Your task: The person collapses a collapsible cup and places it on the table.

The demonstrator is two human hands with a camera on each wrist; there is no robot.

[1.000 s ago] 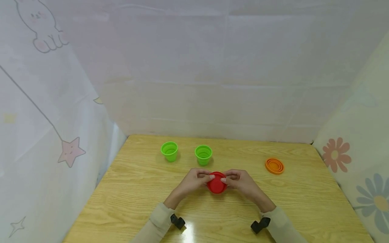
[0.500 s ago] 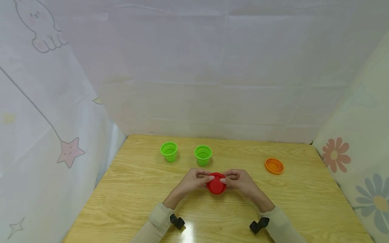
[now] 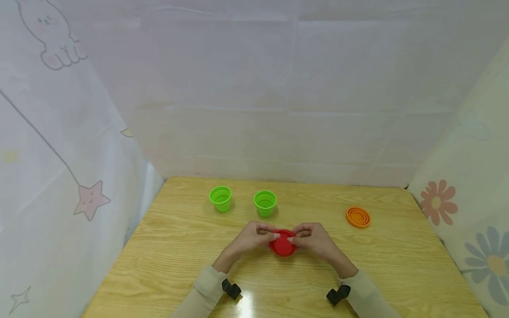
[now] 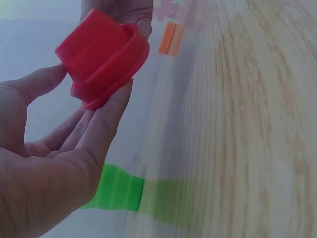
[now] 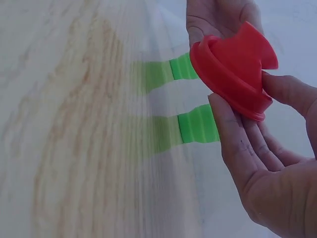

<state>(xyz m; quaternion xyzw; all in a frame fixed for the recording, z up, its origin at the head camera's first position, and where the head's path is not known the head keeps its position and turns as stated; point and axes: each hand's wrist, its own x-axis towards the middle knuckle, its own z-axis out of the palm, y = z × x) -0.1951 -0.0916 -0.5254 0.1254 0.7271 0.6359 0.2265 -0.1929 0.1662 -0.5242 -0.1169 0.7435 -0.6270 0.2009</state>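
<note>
Between both hands, above the table, is a red collapsible cup point(image 3: 283, 245), its round base turned toward the head camera. My left hand point(image 3: 253, 236) pinches its left side, thumb on the base and fingers at the rim. On the other side my right hand point(image 3: 313, 238) pinches it the same way. In the left wrist view the red cup point(image 4: 101, 59) is partly unfolded, with a stepped wall and a wide rim. The right wrist view shows the cup point(image 5: 235, 69) tilted, its wall bent unevenly. Parts of the rim are hidden behind fingers.
Two green collapsible cups, a left one point(image 3: 220, 199) and a right one point(image 3: 265, 204), stand upright and extended beyond the hands. A flattened orange collapsible cup point(image 3: 358, 217) lies at the right. The wooden table point(image 3: 167, 265) meets printed cloth point(image 3: 270, 145) behind.
The red cup has tilted slightly and come a little nearer to the body, with both hands keeping their pinch. The green and orange cups stay where they were.
</note>
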